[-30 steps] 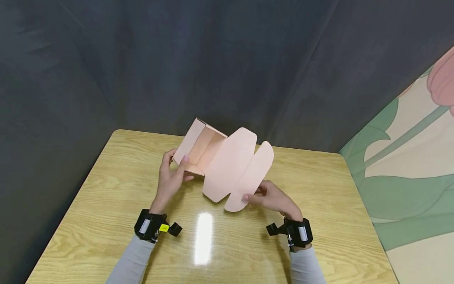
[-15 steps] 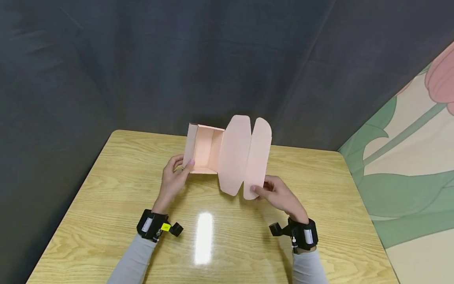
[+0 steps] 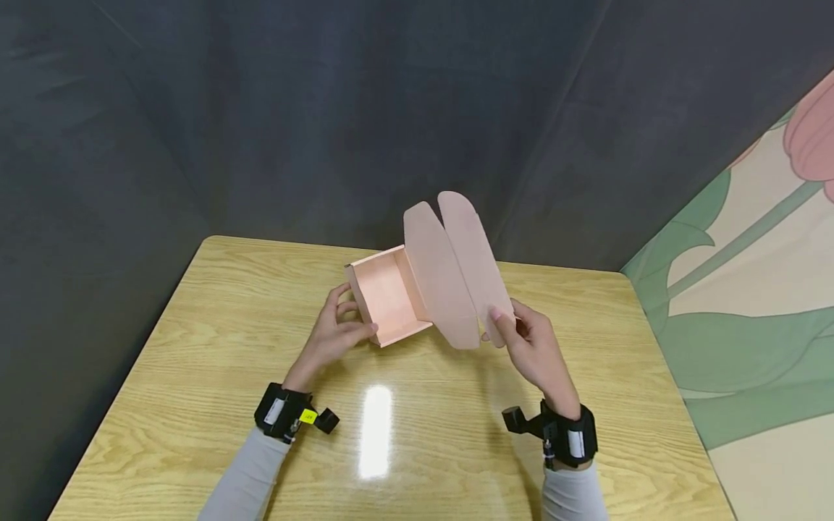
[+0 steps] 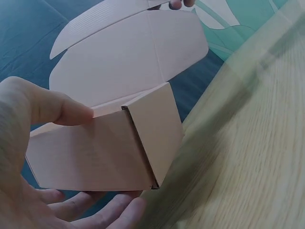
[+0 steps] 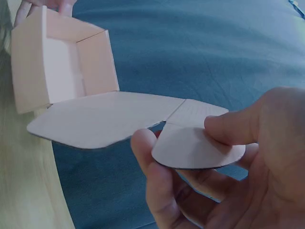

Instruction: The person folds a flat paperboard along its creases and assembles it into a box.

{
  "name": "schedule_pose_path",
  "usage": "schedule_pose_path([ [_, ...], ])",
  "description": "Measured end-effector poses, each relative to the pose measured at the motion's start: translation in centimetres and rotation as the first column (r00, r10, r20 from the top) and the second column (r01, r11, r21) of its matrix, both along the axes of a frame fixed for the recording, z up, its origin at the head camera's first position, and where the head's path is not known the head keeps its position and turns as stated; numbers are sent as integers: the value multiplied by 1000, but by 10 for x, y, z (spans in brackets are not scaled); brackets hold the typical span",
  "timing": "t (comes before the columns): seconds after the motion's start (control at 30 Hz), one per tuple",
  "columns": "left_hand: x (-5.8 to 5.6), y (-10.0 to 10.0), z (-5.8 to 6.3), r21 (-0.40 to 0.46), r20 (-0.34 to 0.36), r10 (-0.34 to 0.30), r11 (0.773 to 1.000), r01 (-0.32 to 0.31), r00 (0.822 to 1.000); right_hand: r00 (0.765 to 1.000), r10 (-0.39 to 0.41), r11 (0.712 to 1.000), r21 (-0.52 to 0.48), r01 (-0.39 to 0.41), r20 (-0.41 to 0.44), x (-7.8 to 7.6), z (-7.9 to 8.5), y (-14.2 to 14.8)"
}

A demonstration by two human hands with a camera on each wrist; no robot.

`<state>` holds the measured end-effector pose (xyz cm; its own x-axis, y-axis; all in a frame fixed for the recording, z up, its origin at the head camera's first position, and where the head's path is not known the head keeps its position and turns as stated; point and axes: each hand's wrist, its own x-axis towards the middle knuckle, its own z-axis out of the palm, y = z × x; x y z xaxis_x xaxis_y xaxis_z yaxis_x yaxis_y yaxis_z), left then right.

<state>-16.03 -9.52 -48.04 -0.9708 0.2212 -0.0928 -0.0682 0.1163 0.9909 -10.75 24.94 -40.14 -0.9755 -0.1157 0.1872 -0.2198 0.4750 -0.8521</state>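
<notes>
A small pale pink cardboard box is held up over the table with its lid swung out to the right; no contents show inside. My left hand grips the box's left wall, thumb on the top edge and fingers underneath, as the left wrist view shows. The lid panel ends in a long rounded tuck flap. Near that flap's lower end my right hand pinches it, thumb on the upper face and fingers below.
The wood-grain table carries a bright light reflection in front of the hands. A dark curtain hangs right behind its back edge. To the right is a wall panel with a plant print. Each wrist wears a black camera band.
The box has turned in the hands, so its open side now faces up toward the head view. The tuck flap and my right hand have moved up and to the right; both grips stay.
</notes>
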Motion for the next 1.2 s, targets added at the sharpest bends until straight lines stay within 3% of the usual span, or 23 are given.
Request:
schedule_pose_path([
  [0.37,3,8,-4,60,52,-31,998,28,998,999,-13,999,45,14,-42,5,7,1],
  [0.63,3,9,-4,123,120,23,992,-38,992,1000,-10,999,41,10,-12,6,11,10],
  [0.77,2,5,-1,134,156,11,990,-33,988,1000,-7,999,49,7,1,6,12,17],
  [1.0,0,-1,0,23,205,-85,996,82,975,997,10,994,107,-2,-72,5,12,28],
  [1.2,1,-6,1,-57,232,-175,979,193,957,996,14,992,130,-2,-89,6,13,32],
])
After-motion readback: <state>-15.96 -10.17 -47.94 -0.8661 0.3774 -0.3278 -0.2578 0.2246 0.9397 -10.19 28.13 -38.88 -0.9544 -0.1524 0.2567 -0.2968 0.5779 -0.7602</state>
